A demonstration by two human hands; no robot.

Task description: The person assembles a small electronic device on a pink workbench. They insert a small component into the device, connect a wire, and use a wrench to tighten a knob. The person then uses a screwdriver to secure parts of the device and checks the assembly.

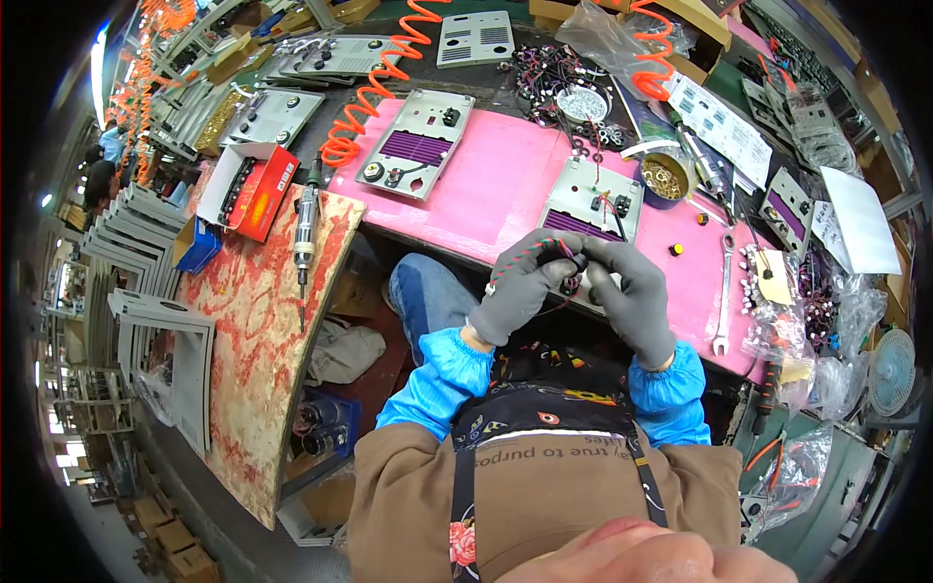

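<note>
Here, both gray-gloved hands, left hand (pixel 522 284) and right hand (pixel 632 296), pinch a red-and-black twisted wire (pixel 520 257) at the pink mat's (pixel 491 189) near edge; a gentle, steady grip seems wise.

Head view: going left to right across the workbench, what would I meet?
Red-and-white box → powered screwdriver → grey panel with a purple grille → left hand → right hand → wrench → small fan.

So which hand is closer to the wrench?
The right hand is nearer; the wrench lies just to its right. The left hand is farther off, beyond it.
</note>
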